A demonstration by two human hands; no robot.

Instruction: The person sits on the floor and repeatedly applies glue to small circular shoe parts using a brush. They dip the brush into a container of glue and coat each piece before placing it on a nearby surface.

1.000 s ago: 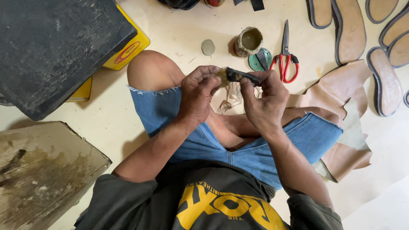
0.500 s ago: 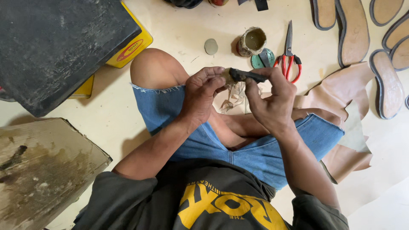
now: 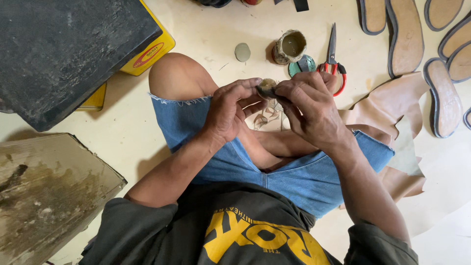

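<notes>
fingers: i see both sets of fingertips pinched together on one small dark strip piece with a tan underside (image 3: 267, 90), held above the lap; left thumb and forefinger press it from the left, right thumb and fingers close on it from the right.
left hand (image 3: 230, 110): curled, closed on the near end of the strip, wrist resting toward the thigh.
right hand (image 3: 311, 105): closed over the far end, knuckles up, covering most of the piece.
change: half a second ago the dark strip stuck out sideways between the hands and showed plainly; now the hands have drawn together and it is nearly hidden, only a short dark edge and a tan patch showing.
meaning: i judge the piece is being pressed or folded, not just carried; i cannot tell which.
below the hands: pale leather scraps (image 3: 267, 119) lie on the floor between the legs, blue denim shorts (image 3: 314, 179) around them.
beyond: small stained glue pot (image 3: 289, 47), round grey lid (image 3: 242, 52), red-handled scissors (image 3: 333, 59) just past the right hand.
further out: tan leather sheet (image 3: 387, 105), row of tan shoe soles with dark rims (image 3: 444, 95) at right; dark slab on yellow box (image 3: 152, 49) at left.
</notes>
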